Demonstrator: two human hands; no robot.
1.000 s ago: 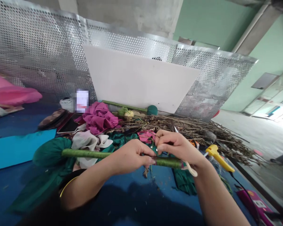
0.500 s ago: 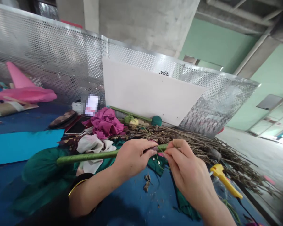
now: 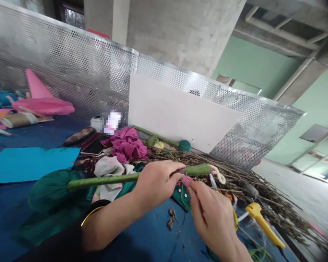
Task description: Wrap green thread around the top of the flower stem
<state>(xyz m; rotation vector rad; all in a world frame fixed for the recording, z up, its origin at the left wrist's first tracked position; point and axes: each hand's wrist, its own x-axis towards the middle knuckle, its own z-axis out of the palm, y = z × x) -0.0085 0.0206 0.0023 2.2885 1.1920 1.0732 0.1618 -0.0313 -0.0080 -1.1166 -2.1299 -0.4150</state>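
My left hand is closed around a stick wrapped in green yarn, which lies nearly level across the view. Dark green cloth bunches at the stick's left end, and a cream loop sticks out of its thicker right end. Just below the stick, my right hand pinches a thin strand of green yarn running down from beside my left fingertips. Under the hands lies dark green fabric with pink and white flower-like dots.
Dried stalks spread behind and to the right. A yellow glue gun lies at the right. Magenta cloth, white cloth, a phone and a blue sheet are at the left. Perforated metal panels stand behind.
My right hand has moved down from the stick with the yarn strand, uncovering the stick's right end and its cream loop. My left hand keeps its hold.
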